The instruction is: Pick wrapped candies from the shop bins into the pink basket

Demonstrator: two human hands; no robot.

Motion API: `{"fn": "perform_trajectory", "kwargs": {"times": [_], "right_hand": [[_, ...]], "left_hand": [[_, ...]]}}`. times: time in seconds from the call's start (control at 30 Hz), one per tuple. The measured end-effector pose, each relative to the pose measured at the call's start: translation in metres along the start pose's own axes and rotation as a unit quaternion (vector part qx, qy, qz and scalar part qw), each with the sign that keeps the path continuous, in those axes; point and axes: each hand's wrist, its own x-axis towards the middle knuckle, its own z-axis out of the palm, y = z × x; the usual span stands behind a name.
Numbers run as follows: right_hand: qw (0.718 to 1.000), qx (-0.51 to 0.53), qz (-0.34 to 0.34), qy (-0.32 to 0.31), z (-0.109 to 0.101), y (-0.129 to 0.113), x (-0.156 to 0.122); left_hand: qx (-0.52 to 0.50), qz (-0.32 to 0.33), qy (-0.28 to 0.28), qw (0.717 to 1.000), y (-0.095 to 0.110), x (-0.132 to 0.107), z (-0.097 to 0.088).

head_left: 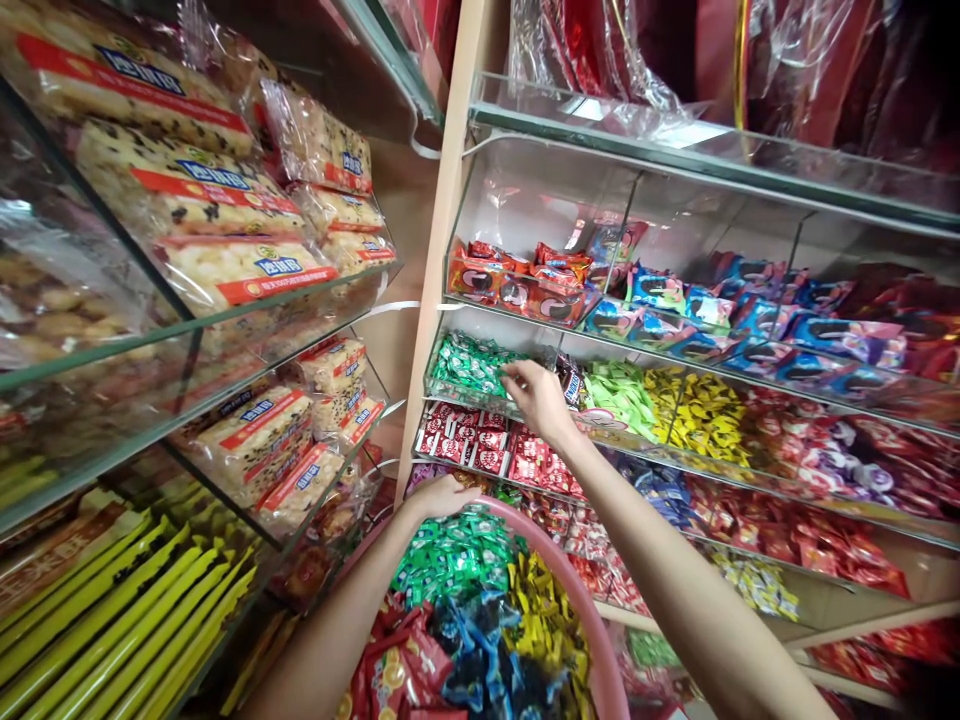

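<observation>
My right hand (537, 397) reaches into the clear shelf bin of green wrapped candies (469, 364), fingers curled down onto the pile. I cannot make out whether a candy is between them. My left hand (442, 495) grips the far rim of a pink basin (577, 590) held below the shelves. The basin holds heaps of green candies (454, 555), yellow candies (541, 612), blue candies (480, 650) and red candies (397, 670).
Clear acrylic shelves on the right carry bins of red packets (517, 285), blue packets (750, 320), light green and yellow candies (660, 398) and red candies (480, 440). On the left, glass shelves hold bagged rice cakes (225, 270) and yellow packs (112, 610). A wooden post (442, 250) divides them.
</observation>
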Motion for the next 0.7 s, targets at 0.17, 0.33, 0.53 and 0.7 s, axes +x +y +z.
{"fn": "perform_trajectory", "kwargs": {"times": [0.17, 0.33, 0.53, 0.7], "right_hand": [[0.987, 0.096, -0.047, -0.116, -0.002, -0.029, -0.101], [0.970, 0.047, -0.056, -0.233, 0.022, -0.031, -0.154], [0.945, 0.008, -0.085, -0.315, 0.035, -0.037, -0.154], [0.935, -0.024, -0.078, -0.344, 0.047, -0.039, -0.154]], "left_hand": [[0.016, -0.014, 0.003, 1.000, 0.001, -0.001, -0.003], [-0.014, -0.008, 0.000, 1.000, -0.001, 0.000, 0.000], [-0.020, -0.014, -0.002, 1.000, -0.001, 0.000, 0.004], [-0.025, -0.012, 0.002, 1.000, -0.003, -0.001, 0.006]]}}
